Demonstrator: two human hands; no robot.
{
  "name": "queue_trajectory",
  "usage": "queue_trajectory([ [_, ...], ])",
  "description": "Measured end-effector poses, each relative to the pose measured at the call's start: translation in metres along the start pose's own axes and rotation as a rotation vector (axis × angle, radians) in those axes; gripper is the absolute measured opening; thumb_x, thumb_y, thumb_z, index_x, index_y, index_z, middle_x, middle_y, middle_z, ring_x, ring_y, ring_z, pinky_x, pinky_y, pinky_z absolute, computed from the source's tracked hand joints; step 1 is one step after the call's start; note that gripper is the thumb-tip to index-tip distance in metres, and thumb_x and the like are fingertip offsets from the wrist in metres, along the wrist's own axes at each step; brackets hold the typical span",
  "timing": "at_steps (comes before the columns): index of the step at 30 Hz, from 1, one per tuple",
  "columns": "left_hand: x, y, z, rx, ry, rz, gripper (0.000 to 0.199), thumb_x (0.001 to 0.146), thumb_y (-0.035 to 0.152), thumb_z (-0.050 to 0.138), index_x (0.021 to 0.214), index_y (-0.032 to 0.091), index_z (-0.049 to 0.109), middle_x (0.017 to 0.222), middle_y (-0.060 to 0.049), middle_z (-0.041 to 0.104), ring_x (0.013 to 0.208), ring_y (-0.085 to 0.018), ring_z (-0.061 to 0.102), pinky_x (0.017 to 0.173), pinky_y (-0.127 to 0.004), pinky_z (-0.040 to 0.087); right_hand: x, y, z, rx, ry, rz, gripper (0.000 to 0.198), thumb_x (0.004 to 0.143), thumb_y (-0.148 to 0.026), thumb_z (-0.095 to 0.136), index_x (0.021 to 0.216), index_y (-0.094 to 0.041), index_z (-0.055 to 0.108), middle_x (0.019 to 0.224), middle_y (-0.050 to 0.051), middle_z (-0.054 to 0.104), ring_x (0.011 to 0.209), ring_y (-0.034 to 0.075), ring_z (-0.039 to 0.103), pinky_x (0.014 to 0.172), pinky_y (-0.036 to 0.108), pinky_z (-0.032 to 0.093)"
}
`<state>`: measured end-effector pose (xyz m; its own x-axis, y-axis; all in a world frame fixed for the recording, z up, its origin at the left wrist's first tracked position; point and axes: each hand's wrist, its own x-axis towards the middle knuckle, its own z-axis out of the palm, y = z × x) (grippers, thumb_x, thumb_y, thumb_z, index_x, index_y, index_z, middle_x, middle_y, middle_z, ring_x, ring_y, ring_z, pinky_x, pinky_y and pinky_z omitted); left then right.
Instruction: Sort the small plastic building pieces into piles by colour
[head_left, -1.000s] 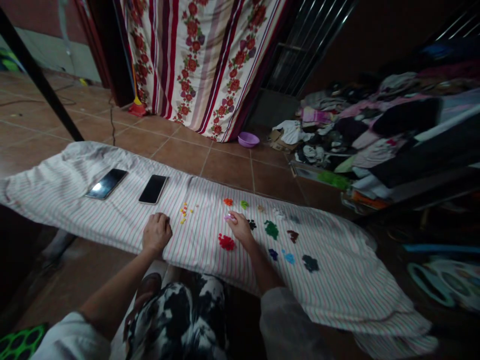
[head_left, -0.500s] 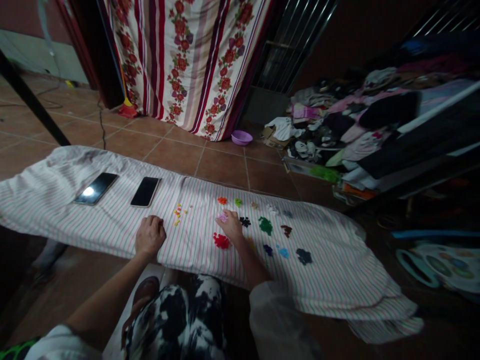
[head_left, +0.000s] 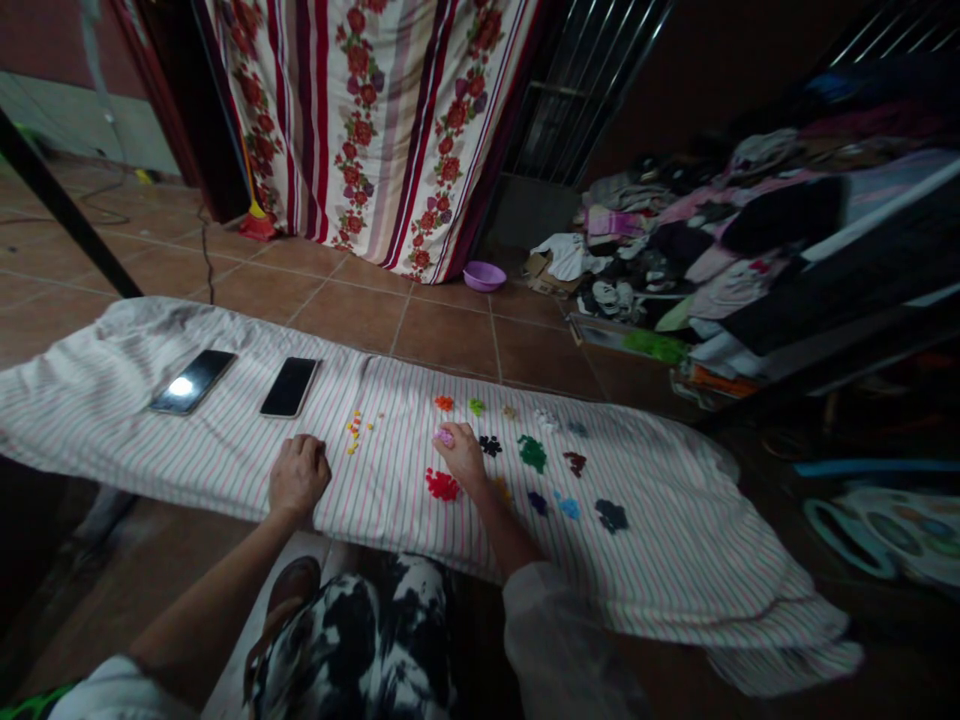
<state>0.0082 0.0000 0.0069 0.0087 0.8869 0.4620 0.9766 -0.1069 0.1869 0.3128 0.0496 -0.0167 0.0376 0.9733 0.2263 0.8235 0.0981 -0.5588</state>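
Observation:
My right hand (head_left: pixel 462 455) reaches down to a small heap of pink pieces (head_left: pixel 445 436), its thumb and fingers pinched at them and partly hiding them. Curled on the striped cloth, my left hand (head_left: pixel 298 472) rests near the front edge; its palm side is hidden. Between the hands lies a loose scatter of yellow and orange pieces (head_left: pixel 354 432). Red pieces (head_left: pixel 442 486) are heaped just in front of my right hand, and black pieces (head_left: pixel 490 445) lie beside it. My right wrist partly covers yellow pieces (head_left: pixel 502 489).
More heaps, including orange (head_left: pixel 444 403), green (head_left: pixel 532 454), brown (head_left: pixel 575 463) and dark grey (head_left: pixel 611 515), lie on the striped cloth (head_left: pixel 660 570). Two phones, one black-screened (head_left: pixel 289 387) and one reflecting light (head_left: pixel 196 380), lie at left. Beyond are a purple basin (head_left: pixel 484 276) and piled clothes (head_left: pixel 697 240).
The view has shifted very slightly. My right hand stays at the pink pieces with its fingers drawn in slightly; my left hand stays in place.

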Motion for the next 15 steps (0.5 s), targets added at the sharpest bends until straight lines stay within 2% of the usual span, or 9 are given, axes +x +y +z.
queue_trajectory([
  [7, 0.0003, 0.0001, 0.0001, -0.030, -0.007, -0.008, 0.011, 0.083, 0.018, 0.044, 0.081, 0.019, 0.055, 0.085, -0.010, 0.058, 0.085, -0.025, 0.051, 0.074, -0.036, 0.042, 0.0031, -0.0044, 0.0003, 0.046, -0.019, 0.024, 0.028, 0.076, -0.027, 0.060, 0.102, -0.021, 0.066, 0.092, 0.003, 0.056, 0.068, 0.012, 0.054, 0.075, 0.027, 0.048],
  [15, 0.0010, 0.0015, -0.0021, -0.050, -0.003, -0.020, 0.011, 0.081, 0.018, 0.045, 0.081, 0.019, 0.056, 0.085, -0.010, 0.059, 0.085, -0.025, 0.050, 0.074, -0.037, 0.042, 0.0065, -0.0054, -0.0030, 0.089, -0.080, 0.026, 0.029, 0.071, -0.022, 0.064, 0.100, -0.021, 0.067, 0.092, 0.003, 0.056, 0.076, 0.013, 0.056, 0.081, 0.029, 0.048],
])
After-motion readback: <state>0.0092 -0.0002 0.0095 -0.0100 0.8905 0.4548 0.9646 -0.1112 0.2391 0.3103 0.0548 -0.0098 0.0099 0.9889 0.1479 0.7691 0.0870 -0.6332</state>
